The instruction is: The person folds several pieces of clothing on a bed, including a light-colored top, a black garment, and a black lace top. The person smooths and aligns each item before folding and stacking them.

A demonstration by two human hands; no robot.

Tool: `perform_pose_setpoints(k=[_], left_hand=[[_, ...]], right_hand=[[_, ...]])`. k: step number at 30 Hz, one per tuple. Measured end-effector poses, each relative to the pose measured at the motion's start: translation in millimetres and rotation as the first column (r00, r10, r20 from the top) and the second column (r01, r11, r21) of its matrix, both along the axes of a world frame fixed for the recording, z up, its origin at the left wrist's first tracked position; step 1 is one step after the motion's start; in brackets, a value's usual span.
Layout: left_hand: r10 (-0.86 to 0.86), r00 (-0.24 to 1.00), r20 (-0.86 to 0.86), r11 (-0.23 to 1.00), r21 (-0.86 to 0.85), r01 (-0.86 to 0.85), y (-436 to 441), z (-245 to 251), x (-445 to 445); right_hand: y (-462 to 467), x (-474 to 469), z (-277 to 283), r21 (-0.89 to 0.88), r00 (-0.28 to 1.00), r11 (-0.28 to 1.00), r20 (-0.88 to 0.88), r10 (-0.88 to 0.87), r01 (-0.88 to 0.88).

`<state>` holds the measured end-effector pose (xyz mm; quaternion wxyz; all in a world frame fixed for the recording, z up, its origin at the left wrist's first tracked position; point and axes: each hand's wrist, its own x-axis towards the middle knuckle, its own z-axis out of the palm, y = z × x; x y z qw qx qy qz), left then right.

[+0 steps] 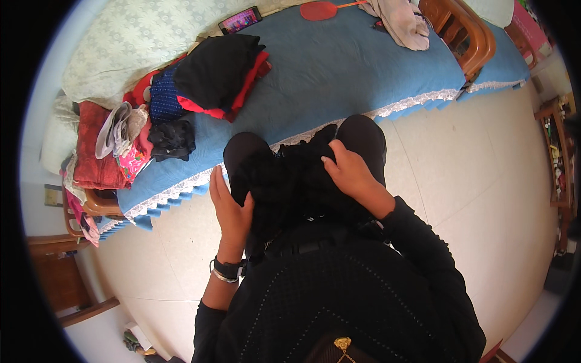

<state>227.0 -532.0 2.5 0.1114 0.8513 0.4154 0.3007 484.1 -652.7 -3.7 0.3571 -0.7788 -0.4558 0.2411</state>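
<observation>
A dark black garment (295,181) lies across my lap, between and over my thighs. My left hand (231,206) rests at its left side, fingers apart, the thumb against the cloth and the other fingers beside my left knee. My right hand (352,170) lies on the cloth near my right knee, thumb and forefinger a little apart at its upper right part; whether it pinches the cloth is unclear. The black of the garment merges with my trousers and top, so its outline is hard to make out.
Before me is a wooden sofa with a blue cover (317,68). It bears a stack of folded clothes (218,72), a folded black item (171,139), a red cushion (93,145), a phone (240,20), a red fly swatter (318,11) and a beige garment (406,27). Right stands a shelf (560,159).
</observation>
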Motion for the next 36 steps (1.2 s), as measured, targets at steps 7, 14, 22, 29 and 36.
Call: perform_pose_setpoints(k=[7, 14, 22, 29, 36], left_hand=[[-0.095, 0.994, -0.045, 0.691, -0.722, 0.033, 14, 10, -1], [-0.245, 0.955, 0.166, 0.895, -0.341, 0.289, -7, 46, 78], [-0.629, 0.615, 0.476, 0.376, -0.506, 0.776, -25, 71, 122], [-0.308, 0.721, 0.621, 0.496, -0.542, 0.679, 48, 63, 134], [-0.221, 0.551, 0.805, 0.083, -0.548, 0.833, 128, 56, 189]], right_hand=[[22, -24, 6, 0.114, 0.992, 0.986, 0.004, 0.126, -0.125], [39, -29, 20, 0.378, 0.886, 0.926, -0.420, 0.197, -0.027], [19, 33, 39, 0.211, 0.413, 0.889, -0.910, 0.028, 0.406], [31, 105, 82, 0.407, 0.509, 0.805, -0.847, 0.156, 0.431], [89, 161, 113, 0.588, 0.416, 0.664, -0.805, 0.424, 0.461]])
